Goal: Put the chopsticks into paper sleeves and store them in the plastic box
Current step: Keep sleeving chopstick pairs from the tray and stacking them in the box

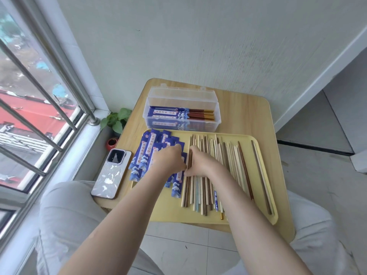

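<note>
On the counter's [242, 108] left edge lies a phone [111, 173]. Right of it, on a yellow tray [258, 145], blue paper sleeves [147, 151] lie heaped under the left hand [168, 159], whose fingers seem to pinch one. Just beside it, the right hand [200, 163] has fingers curled around loose chopsticks [228, 159]. Farther back, the plastic box [181, 110] holds sleeved pairs.

sleeves [148, 153]: deep blue, white wave print, pale centre strip
tray [264, 155]: pale yellow
chopsticks [224, 161]: light wood, dark brown, one pale blue-green
box [216, 116]: clear plastic
counter [244, 112]: light wood grain
phone [111, 173]: white, marbled silver
</note>
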